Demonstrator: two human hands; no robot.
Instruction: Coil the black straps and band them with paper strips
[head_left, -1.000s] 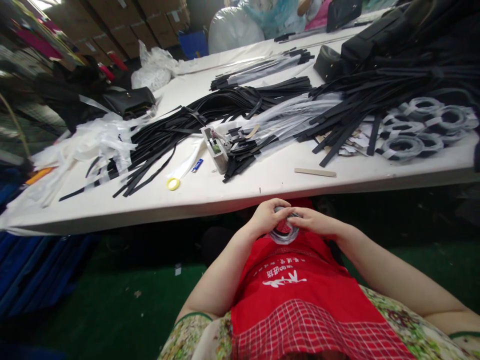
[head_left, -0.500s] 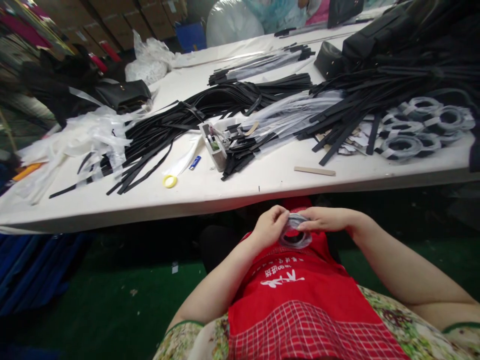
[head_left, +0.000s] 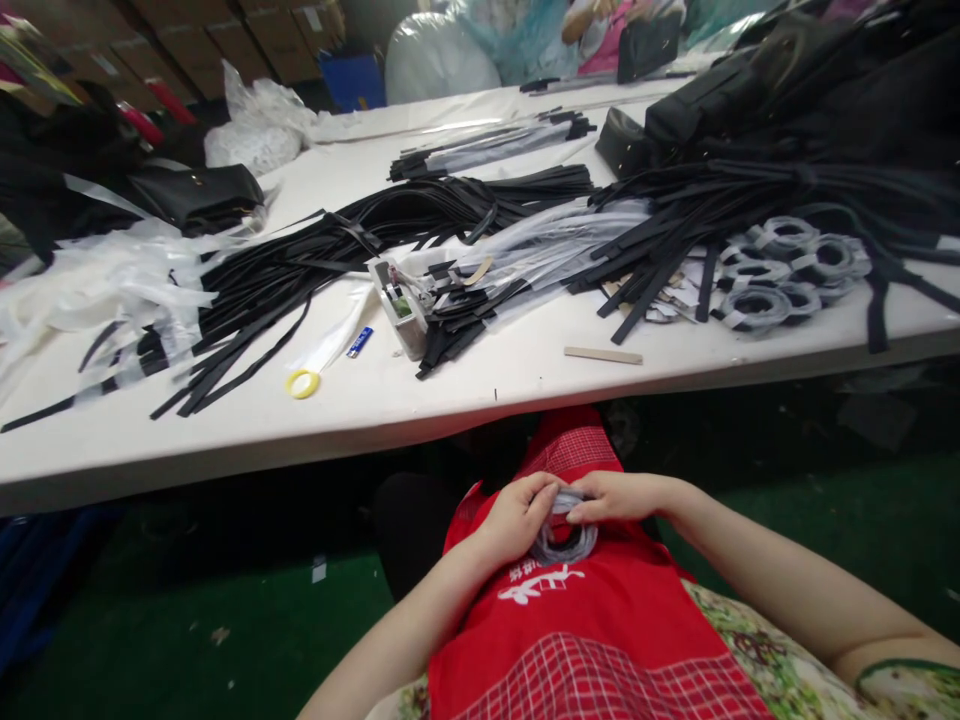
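Over my lap, in front of the red apron [head_left: 600,620], I hold a coil of grey, plastic-wrapped strip [head_left: 566,548]. My left hand [head_left: 519,515] grips its upper left side with the fingers closed. On the upper right side, my right hand [head_left: 616,497] pinches the same coil between thumb and fingers. The coil's lower part hangs free and its round middle opening shows. Similar coils [head_left: 754,308] lie in a pile on the right of the table. Exactly what the fingertips pinch at the top of the coil is hidden.
The white table [head_left: 450,400] stands just ahead. On it lie black strips [head_left: 360,235], a tape dispenser [head_left: 401,310], a yellow tape ring [head_left: 302,384], a blue lighter [head_left: 360,342] and a flat beige stick [head_left: 604,355]. Black bags [head_left: 705,105] sit back right. Another person's arm [head_left: 579,20] shows beyond.
My view has shifted, so the table contents sit further left and the hands lower. Both hands keep their hold on the coil, which stays over my lap.
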